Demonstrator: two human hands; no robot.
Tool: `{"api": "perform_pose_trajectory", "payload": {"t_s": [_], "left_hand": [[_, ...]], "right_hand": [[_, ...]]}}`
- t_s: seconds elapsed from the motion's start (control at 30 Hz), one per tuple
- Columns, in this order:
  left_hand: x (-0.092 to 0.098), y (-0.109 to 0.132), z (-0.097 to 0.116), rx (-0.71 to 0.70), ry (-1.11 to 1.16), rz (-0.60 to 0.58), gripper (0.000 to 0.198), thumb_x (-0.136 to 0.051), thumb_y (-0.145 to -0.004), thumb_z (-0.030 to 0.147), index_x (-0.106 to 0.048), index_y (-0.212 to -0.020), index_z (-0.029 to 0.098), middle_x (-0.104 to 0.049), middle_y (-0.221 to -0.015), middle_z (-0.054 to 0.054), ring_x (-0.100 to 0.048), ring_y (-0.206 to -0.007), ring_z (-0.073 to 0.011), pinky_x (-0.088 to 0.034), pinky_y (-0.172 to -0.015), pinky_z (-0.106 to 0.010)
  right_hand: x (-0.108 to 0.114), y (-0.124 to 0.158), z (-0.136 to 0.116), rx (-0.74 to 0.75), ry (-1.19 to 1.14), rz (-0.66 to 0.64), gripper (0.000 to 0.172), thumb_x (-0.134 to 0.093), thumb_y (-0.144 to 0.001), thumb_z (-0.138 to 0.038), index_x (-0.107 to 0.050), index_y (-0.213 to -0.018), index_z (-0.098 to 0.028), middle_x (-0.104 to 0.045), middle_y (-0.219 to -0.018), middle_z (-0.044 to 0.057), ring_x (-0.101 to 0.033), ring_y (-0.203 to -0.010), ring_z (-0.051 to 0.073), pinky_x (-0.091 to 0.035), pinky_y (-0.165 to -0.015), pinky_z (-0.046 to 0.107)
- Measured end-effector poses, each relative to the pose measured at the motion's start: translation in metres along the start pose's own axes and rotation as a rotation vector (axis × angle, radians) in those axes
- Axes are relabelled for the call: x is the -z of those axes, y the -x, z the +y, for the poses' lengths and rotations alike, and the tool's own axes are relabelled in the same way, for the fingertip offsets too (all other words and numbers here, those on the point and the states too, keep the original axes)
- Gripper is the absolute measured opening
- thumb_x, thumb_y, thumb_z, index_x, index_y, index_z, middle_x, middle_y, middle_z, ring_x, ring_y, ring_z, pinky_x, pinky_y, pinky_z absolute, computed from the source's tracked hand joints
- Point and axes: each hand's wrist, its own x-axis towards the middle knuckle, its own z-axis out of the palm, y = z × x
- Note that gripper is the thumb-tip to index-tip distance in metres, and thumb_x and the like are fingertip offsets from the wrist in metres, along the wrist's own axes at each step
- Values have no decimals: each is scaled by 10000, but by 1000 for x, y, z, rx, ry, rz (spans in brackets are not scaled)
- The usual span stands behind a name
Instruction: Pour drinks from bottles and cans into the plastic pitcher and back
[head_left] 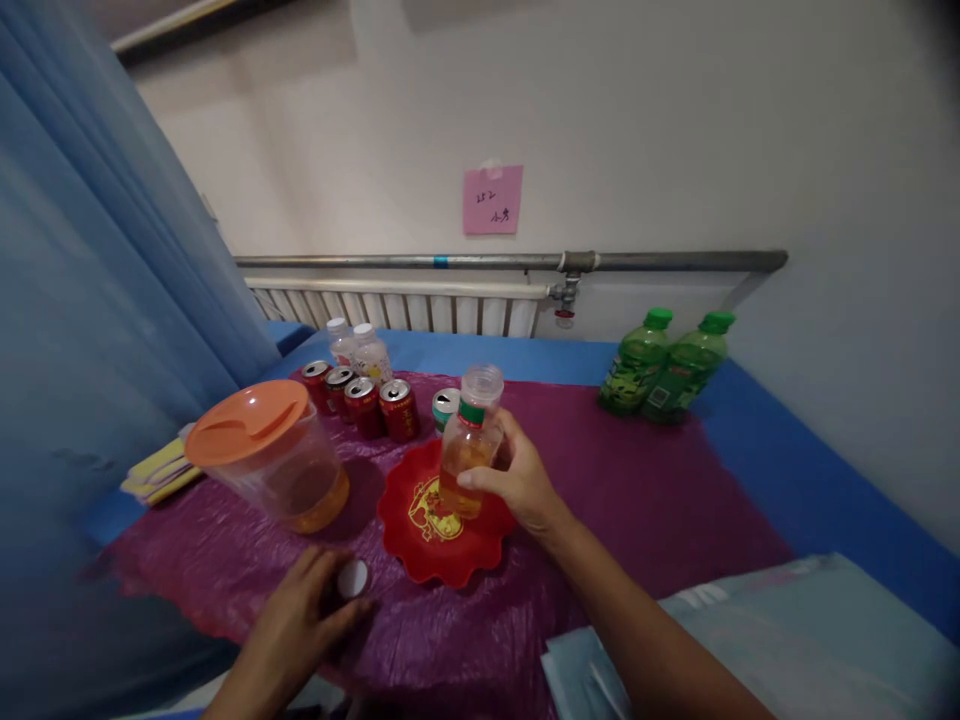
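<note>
my right hand (517,480) is wrapped round the bottle (469,440), held upright above the red plate (450,560). low to its left, my left hand (300,620), fingers curled, has the white cap (352,578) at its fingertips; pinched or merely touched, i cannot tell.

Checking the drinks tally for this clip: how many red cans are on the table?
4 red cans, in a row behind the jug: left end, second, third, right end. Others may hide behind the jug.

Pink note (492,200) writing illegible; green-topped can (445,405) half hidden behind bottle (469,440).
</note>
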Motion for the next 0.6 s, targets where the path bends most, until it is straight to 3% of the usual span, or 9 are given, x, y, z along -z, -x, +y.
{"api": "perform_pose_trajectory", "payload": {"t_s": [0.17,0.27,0.4,0.47,0.6], "left_hand": [[-9,-15,-1,57,-26,-63,402,-612,-674,529,-716,-887,205,-679,-986,-155,-646,-904,-325,-515,-865,-482],[7,-21,13,170,291,-8,530,-698,-569,668,-712,-879,238,-710,-979,-118,-658,-929,-320,-554,-849,-431],[42,-34,69,167,693,215,691,-839,-442,646,-694,-1002,268,-687,-1166,-64,-638,-1059,-287,-586,-757,-283],[55,-41,106,152,762,230,766,-901,-319,603,-705,-961,234,-716,-1056,-98,-665,-981,-304,-593,-717,-288],[63,-52,158,-124,761,192,665,-900,-391,583,-717,-904,201,-727,-934,-119,-688,-875,-301,-605,-730,-360]], "right_hand": [[0,1,2,-24,-7,-18,829,-807,-491,-178,-485,-1250,-264,-638,-1198,31,-625,-1078,246,-449,-1006,425],[-2,1,4,-6,13,-19,848,-806,-487,-172,-477,-1263,-268,-644,-1207,36,-621,-1105,252,-452,-1008,430],[-7,4,3,41,98,-52,840,-793,-503,-156,-490,-1278,-273,-662,-1196,29,-635,-1093,250,-473,-985,419],[-11,7,1,46,165,-65,838,-775,-516,-138,-492,-1293,-274,-666,-1197,28,-641,-1082,247,-485,-968,408],[-17,11,-1,92,356,-84,852,-761,-536,-127,-493,-1330,-283,-654,-1235,44,-630,-1099,259,-488,-962,412]]}}
